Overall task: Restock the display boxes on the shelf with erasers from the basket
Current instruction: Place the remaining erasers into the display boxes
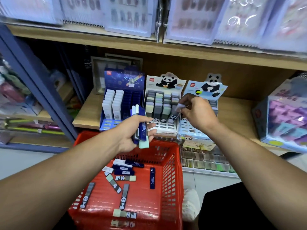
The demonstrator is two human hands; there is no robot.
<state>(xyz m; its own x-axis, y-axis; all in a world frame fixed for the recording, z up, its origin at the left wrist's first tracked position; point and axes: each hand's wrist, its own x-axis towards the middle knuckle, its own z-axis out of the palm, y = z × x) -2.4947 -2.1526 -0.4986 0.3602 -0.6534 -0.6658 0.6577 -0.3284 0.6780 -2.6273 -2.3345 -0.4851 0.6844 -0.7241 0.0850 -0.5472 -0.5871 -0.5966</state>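
A: Holding stock in reserve seems to be the job of the left hand [132,136]: a bundle of erasers [140,125] is gripped in curled fingers, navy sleeves mostly, one mint end poking out at 6 o'clock. It is kept above the red basket [172,163], probably so that drops land back in it

B: And the right hand [197,112]?

A: One pale eraser [180,107] is pinched at the fingertips, thumb against the first fingers, the rest loosely curled. The eraser sticks out at 9 o'clock from the fingers, over the right-hand columns of the middle panda box [163,110]. Whether it is touching a slot yet cannot be told, too blurred

B: Why single feed?

A: Slots are narrow and stacked upright, so one piece per insertion is judged the only clean way. The bundle is kept near, at 8 o'clock of the pinching hand, for quick transfer

B: Remaining stock?

A: More erasers [123,178] are scattered flat on the basket floor, panda and navy types mixed. The blue space box [123,103] at 9 o'clock of the panda box has white rows filled and navy columns partly seen. The light-blue panda box [207,90] at 3 o'clock is mostly hidden by the right hand. Task is judged well short of done
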